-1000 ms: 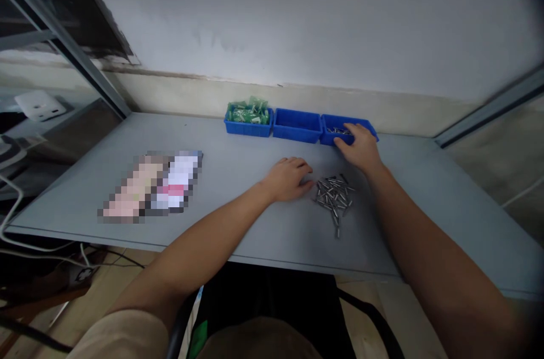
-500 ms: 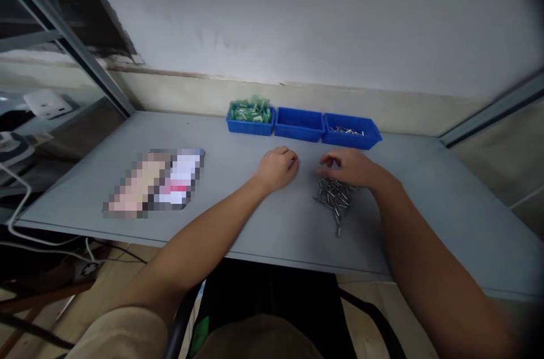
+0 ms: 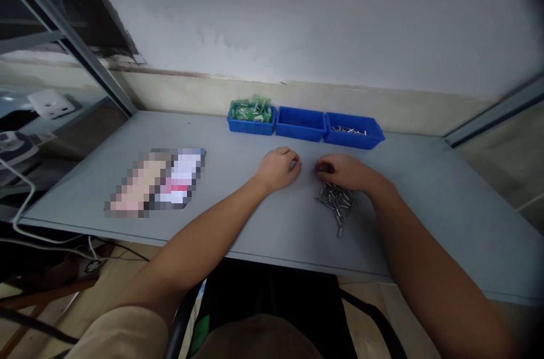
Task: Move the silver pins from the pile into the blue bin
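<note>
Surface (image 3: pixel 255 223): plain pale grey. Metal pins (image 3: pixel 335 201): silver-grey heap. Behind the pins, three blue bins (image 3: pixel 300 125); the leftmost holds green pieces (image 3: pixel 250 110), the rightmost holds silver pins. Wall (image 3: pixel 297 13): off-white, mottled.

the right hand (image 3: pixel 345 172), which a second ago reached into the rightmost blue plastic bin (image 3: pixel 354 137) at the back of the grey table, has drawn back and now rests curled over the far edge of the loose pile of small silver metal pins (image 3: pixel 335 201). the left hand (image 3: pixel 278 167) has lifted from flat beside that pile into a loose fist, shifted slightly away from the pins, its fingertips now close to the right hand's.
</note>
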`<state>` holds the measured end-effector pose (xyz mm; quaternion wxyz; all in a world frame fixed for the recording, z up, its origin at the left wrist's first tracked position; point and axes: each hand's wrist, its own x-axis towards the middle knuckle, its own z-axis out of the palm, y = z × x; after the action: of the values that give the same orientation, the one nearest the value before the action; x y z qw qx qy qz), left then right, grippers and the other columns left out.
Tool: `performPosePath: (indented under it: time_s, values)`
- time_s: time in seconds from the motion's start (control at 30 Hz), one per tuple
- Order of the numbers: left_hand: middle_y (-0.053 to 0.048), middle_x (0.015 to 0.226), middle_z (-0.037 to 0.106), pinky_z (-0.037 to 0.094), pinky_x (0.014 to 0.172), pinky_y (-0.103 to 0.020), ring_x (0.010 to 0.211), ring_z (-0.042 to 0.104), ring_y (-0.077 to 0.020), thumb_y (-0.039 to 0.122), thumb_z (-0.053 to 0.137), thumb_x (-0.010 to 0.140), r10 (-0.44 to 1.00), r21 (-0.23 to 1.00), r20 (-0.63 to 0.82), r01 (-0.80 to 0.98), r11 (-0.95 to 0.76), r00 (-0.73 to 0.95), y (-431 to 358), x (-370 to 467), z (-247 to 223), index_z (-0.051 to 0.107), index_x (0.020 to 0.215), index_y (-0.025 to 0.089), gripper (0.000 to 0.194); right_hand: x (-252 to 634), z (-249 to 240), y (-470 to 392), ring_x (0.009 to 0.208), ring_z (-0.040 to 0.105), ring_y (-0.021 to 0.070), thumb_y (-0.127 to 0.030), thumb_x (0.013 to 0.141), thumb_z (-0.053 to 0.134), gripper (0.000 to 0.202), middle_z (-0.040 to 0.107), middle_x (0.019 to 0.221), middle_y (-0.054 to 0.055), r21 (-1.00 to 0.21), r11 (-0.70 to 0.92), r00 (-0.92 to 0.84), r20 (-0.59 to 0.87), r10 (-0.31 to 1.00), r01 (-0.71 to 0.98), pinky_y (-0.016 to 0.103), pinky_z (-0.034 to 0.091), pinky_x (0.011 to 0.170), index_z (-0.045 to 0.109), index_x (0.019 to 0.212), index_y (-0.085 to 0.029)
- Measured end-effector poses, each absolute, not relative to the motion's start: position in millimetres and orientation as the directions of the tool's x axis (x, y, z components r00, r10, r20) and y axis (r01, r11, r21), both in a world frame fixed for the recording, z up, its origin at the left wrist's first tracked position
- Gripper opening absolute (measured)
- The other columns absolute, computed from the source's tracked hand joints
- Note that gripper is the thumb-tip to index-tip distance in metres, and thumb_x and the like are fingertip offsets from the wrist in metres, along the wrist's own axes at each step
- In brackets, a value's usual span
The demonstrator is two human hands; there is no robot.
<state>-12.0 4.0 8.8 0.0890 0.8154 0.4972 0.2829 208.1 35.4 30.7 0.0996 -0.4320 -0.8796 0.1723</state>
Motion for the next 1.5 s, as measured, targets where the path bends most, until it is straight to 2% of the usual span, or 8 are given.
performPosePath:
  time_s: [0.1, 0.3, 0.77, 0.9, 1.1, 1.27, 1.4, 1.5]
  values:
    - [-0.008, 0.09, 0.063, 0.047, 0.078, -0.033, 0.084, 0.058, -0.019, 0.027, 0.048, 0.087, 0.854, 0.423, 0.387, 0.756, -0.5, 0.348, 4.4, -12.3, 8.1, 0.065, 0.091, 0.015, 0.021, 211.0, 32.4, 36.4, 0.064, 0.061, 0.02, -0.028, 0.077, 0.06, 0.008, 0.069, 0.075, 0.003, -0.338, 0.544, -0.599, -0.079, 0.797, 0.768, 0.032, 0.044, 0.056, 0.066, 0.08, -0.023]
    - [-0.008, 0.088, 0.063, 0.047, 0.078, -0.032, 0.082, 0.058, -0.019, 0.026, 0.049, 0.087, 0.852, 0.416, 0.39, 0.759, -0.501, 0.348, 4.5, -11.9, 7.7, 0.065, 0.09, 0.015, 0.019, 212.2, 36.2, 36.9, 0.07, 0.061, 0.0185, -0.02, 0.076, 0.056, 0.012, 0.069, 0.08, 0.004, -0.314, 0.514, -0.581, -0.179, 0.794, 0.798, 0.029, 0.042, 0.061, 0.066, 0.082, -0.02]
    - [-0.009, 0.092, 0.064, 0.048, 0.083, -0.035, 0.089, 0.059, -0.0209, 0.026, 0.05, 0.086, 0.857, 0.42, 0.365, 0.757, -0.501, 0.365, 2.6, -11.7, 11.7, 0.065, 0.092, 0.014, 0.02, 210.2, 34.6, 36.5, 0.072, 0.061, 0.0184, -0.013, 0.074, 0.052, 0.019, 0.07, 0.084, 0.005, -0.326, 0.499, -0.558, -0.118, 0.821, 0.803, 0.028, 0.043, 0.063, 0.066, 0.085, -0.02]
    - [-0.009, 0.09, 0.064, 0.048, 0.082, -0.034, 0.087, 0.059, -0.0207, 0.025, 0.05, 0.087, 0.852, 0.413, 0.37, 0.756, -0.509, 0.371, 2.3, -11.8, 12.3, 0.065, 0.092, 0.014, 0.019, 215.0, 38.3, 35.2, 0.07, 0.062, 0.019, -0.015, 0.075, 0.053, 0.02, 0.07, 0.081, 0.005, -0.396, 0.48, -0.538, -0.043, 0.842, 0.783, 0.03, 0.044, 0.063, 0.067, 0.088, -0.02]
    - [-0.009, 0.095, 0.065, 0.049, 0.082, -0.034, 0.088, 0.06, -0.0198, 0.027, 0.05, 0.087, 0.834, 0.454, 0.419, 0.712, -0.535, 0.359, 3.2, -11.1, 7.9, 0.062, 0.101, 0.015, 0.022, 218.9, 46.1, 31.4, 0.069, 0.063, 0.0193, -0.031, 0.078, 0.058, 0.014, 0.069, 0.078, 0.004, -0.55, 0.436, -0.421, 0.162, 0.892, 0.712, 0.031, 0.048, 0.062, 0.066, 0.085, -0.021]
    - [-0.011, 0.098, 0.065, 0.049, 0.085, -0.035, 0.091, 0.061, -0.0202, 0.028, 0.05, 0.087, 0.819, 0.506, 0.459, 0.656, -0.56, 0.345, 0.5, -9.4, 8.5, 0.056, 0.115, 0.013, 0.032, 206.5, 42.5, 29.9, 0.07, 0.062, 0.0186, -0.035, 0.075, 0.064, 0.017, 0.067, 0.076, 0.003, -0.71, 0.435, -0.297, 0.32, 0.9, 0.554, 0.032, 0.049, 0.065, 0.065, 0.082, -0.02]
    - [-0.011, 0.097, 0.066, 0.049, 0.083, -0.036, 0.09, 0.06, -0.0213, 0.032, 0.051, 0.087, 0.782, 0.49, 0.491, 0.621, -0.612, 0.383, -3.0, -8.1, 12.8, 0.057, 0.113, 0.012, 0.033, 190.9, 36.3, 30.0, 0.064, 0.06, 0.0155, -0.034, 0.069, 0.071, 0.019, 0.066, 0.072, 0.002, -0.869, 0.337, -0.144, 0.306, 0.941, 0.363, 0.031, 0.05, 0.063, 0.064, 0.079, -0.019]
    - [-0.01, 0.093, 0.065, 0.048, 0.08, -0.035, 0.086, 0.06, -0.0203, 0.034, 0.05, 0.088, 0.758, 0.457, 0.492, 0.614, -0.644, 0.429, -3.6, -7.3, 14.4, 0.061, 0.103, 0.014, 0.027, 181.1, 32.8, 29.2, 0.056, 0.056, 0.0124, -0.035, 0.067, 0.072, 0.022, 0.064, 0.066, 0.0, -0.917, 0.288, -0.087, 0.275, 0.958, 0.276, 0.029, 0.047, 0.056, 0.063, 0.078, -0.019]
